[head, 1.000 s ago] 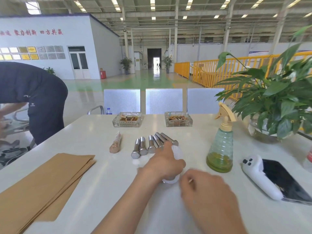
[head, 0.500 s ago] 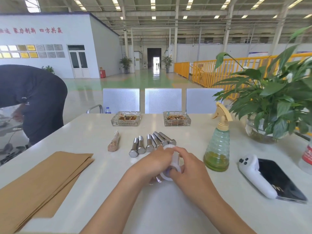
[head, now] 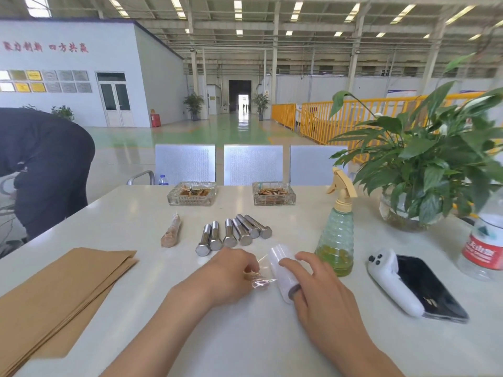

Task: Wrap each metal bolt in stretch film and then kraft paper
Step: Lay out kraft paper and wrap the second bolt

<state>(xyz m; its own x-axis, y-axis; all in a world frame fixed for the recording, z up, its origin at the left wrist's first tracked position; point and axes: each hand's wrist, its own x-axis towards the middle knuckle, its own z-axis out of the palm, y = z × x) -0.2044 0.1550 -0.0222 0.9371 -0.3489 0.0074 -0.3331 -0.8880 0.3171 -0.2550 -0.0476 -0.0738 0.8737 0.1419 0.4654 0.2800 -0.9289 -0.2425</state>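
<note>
Head view looked down a long white table (head: 114, 213) where the person sat with both forearms stretched forward. Largest of the task's things, a stack of kraft paper sheets (head: 62, 289) lay flat at the left, untouched. Beyond the hands, six bare metal bolts (head: 234, 234) lay side by side, heads toward the person, and just left of them rested one bolt already wrapped in brown paper (head: 171, 232).

The step in hand appeared to be drawing film off for the next bolt. The right hand (head: 324, 295) rested over the small stretch film roll (head: 281, 270), its fingers curved loosely over the roll, while the left hand (head: 231, 276) pinched the loose film end (head: 258, 277) between curled fingertips, the clear tail crumpled between hand and roll. No bolt was yet on the film. The next move would likely call for pulling out a flat length, then bringing a bolt onto it.

Of writing, red Chinese characters ran along the white wall (head: 46, 47) at the far left; they were too soft to read with certainty. The water bottle (head: 484, 248) at the right edge bore a red label with white characters, likewise unclear.
</note>
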